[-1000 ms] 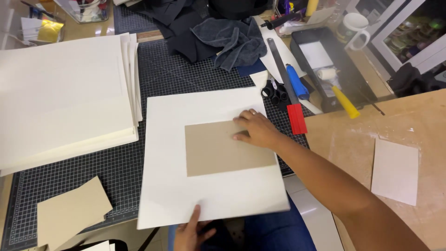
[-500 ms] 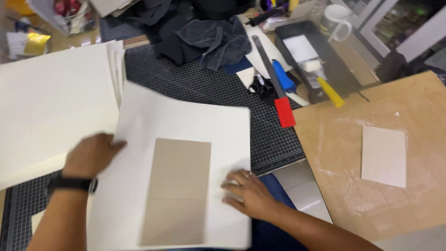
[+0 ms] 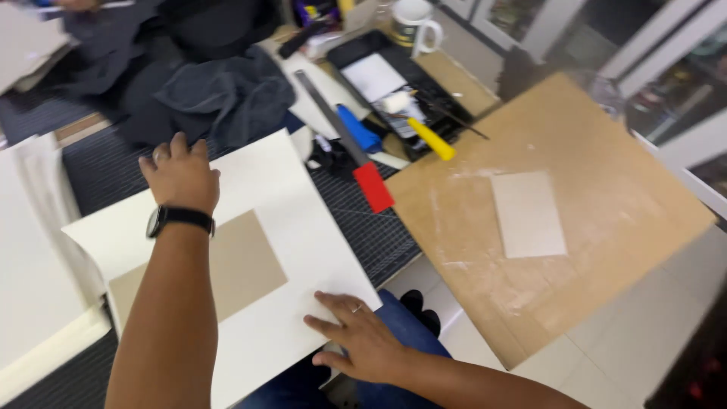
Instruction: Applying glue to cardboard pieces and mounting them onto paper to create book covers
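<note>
two flat palms on cream sheet (image 3: 303,250), left hand (image 3: 180,176) at far edge, right hand (image 3: 356,341) near corner, both unclenched

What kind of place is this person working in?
Probably a craft or bookbinding workshop: a gridded cutting mat, a paint roller in a black tray, and a glue-smeared board beside the cream sheet.

A dark gridded cutting mat (image 3: 363,227) covers the surface. At three o'clock lies a brown board (image 3: 575,151). Pale floor tiles (image 3: 606,363) show at five o'clock, and glazed frames (image 3: 666,45) at one o'clock.
</note>
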